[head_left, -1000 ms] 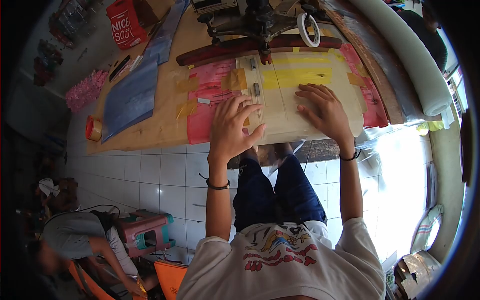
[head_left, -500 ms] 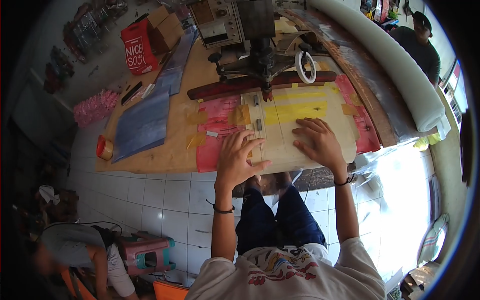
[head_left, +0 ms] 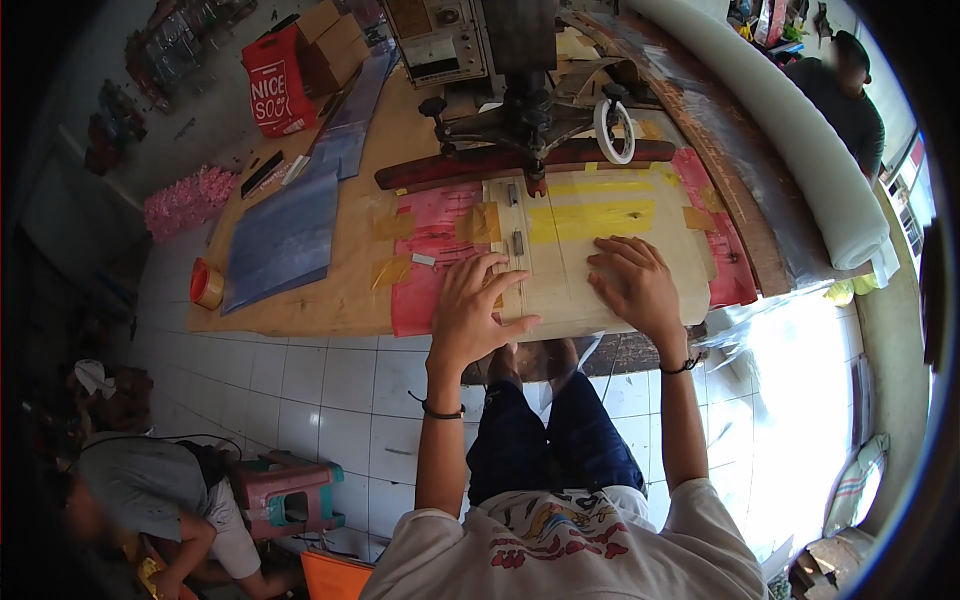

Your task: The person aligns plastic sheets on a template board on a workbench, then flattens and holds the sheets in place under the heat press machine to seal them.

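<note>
My left hand (head_left: 474, 310) rests on the left side of a pale board (head_left: 570, 300), fingers and thumb apart. Flat on the same board, toward its right side, lies my right hand (head_left: 635, 285) with its fingers stretched out. Neither hand grips anything. Beyond my hands, strips of yellow tape (head_left: 590, 220) cross the board, and two small grey metal pieces (head_left: 518, 243) sit along its left part. Red sheeting (head_left: 415, 300) shows to the left, held by brown tape (head_left: 392, 235). Above the board's far edge stands a press machine (head_left: 528, 110) with a dark red crossbar (head_left: 430, 174).
A blue sheet (head_left: 280, 235), a tape roll (head_left: 206, 285) and a red bag (head_left: 277, 90) are on the table's left. A large white roll (head_left: 790, 130) runs along the right. One person (head_left: 150, 500) bends low at left; another person (head_left: 845, 105) is at upper right.
My view has shifted slightly, so the table sits a little higher. Both my hands stay nearly in place on the board. The person at lower left has moved an arm.
</note>
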Available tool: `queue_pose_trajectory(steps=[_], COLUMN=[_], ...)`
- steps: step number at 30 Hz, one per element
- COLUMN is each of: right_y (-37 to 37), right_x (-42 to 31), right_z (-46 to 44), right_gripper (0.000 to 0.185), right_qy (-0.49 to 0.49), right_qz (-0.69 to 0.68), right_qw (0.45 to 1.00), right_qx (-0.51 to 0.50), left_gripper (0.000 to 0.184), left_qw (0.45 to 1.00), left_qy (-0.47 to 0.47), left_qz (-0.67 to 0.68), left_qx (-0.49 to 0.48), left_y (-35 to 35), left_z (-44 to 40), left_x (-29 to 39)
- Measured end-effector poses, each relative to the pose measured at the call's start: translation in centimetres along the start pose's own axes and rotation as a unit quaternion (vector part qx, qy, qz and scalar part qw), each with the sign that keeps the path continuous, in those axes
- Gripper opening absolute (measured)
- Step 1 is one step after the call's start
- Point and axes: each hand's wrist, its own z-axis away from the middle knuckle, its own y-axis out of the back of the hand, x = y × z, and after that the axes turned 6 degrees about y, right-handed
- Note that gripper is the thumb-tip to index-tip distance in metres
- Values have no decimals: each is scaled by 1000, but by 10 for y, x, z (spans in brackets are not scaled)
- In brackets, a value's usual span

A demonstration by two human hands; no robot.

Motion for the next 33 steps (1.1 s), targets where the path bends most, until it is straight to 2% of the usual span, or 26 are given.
queue_pose_trajectory(steps=[7,10,17,33], right_y=[0,0,-1,-1], right_x=[-4,-4,-3,2], right_z=[3,5,4,8], right_gripper=[18,18,17,17], right_qy=[-3,-5,-6,4], right_qz=[8,7,1,-8], right_qw=[1000,1000,1000,1000], right_qx=[28,23,24,28], left_gripper=[58,55,52,50], left_qw=[1000,1000,1000,999], left_qy=[-18,12,-10,8], left_qz=[-11,10,-17,-35], left_qx=[8,8,6,-6], left_y=[-2,1,0,-1], left_z=[-1,-2,-2,-4], left_x=[0,7,4,9])
